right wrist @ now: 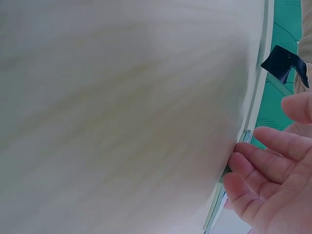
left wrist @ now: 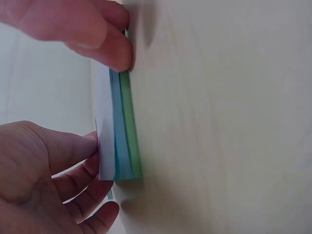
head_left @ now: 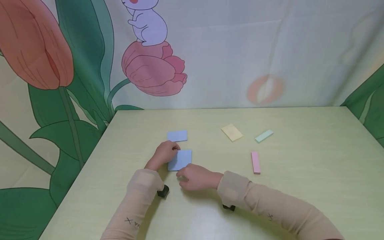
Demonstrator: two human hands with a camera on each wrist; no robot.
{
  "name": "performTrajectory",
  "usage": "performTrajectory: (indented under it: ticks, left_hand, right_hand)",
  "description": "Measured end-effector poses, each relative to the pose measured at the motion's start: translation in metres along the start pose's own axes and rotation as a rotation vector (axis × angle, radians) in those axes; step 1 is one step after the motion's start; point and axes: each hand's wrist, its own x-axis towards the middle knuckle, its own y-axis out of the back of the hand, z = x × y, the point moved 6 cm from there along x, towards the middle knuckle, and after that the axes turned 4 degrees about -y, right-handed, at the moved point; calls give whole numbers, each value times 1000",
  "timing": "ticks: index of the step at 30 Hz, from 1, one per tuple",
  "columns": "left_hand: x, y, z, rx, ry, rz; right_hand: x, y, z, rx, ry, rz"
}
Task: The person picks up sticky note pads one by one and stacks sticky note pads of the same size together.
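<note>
A square blue pad of paper (head_left: 181,160) lies on the table between the two hands. Seen edge-on in the left wrist view, it forms a layered stack (left wrist: 122,131) with pale, blue and green bands. At its left side is the left hand (head_left: 164,152), thumb and forefinger pinching the edge while the other fingers (left wrist: 97,217) fan out below. From the near right comes the right hand (head_left: 196,177), its fingertips (right wrist: 237,163) right at the stack's near edge. That hand's thumb stands apart from its loosely bent fingers.
Behind the stack lies another blue pad (head_left: 177,135). Farther right are a pale yellow pad (head_left: 232,132), a mint green strip (head_left: 264,136) and a pink strip (head_left: 255,162). A printed curtain (head_left: 216,60) hangs along the table's (head_left: 315,150) far edge.
</note>
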Motion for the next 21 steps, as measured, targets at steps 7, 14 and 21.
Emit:
performTrajectory:
  ticks: [7, 14, 21]
  left_hand:
    - [-1, 1, 2, 0, 5, -8]
    - [1, -1, 1, 3, 2, -18]
    - [2, -1, 0, 5, -3, -13]
  right_hand:
    - [1, 2, -1, 19, -12, -4]
    - [0, 5, -3, 14, -24, -7]
    - [0, 8, -4, 36, -12, -1]
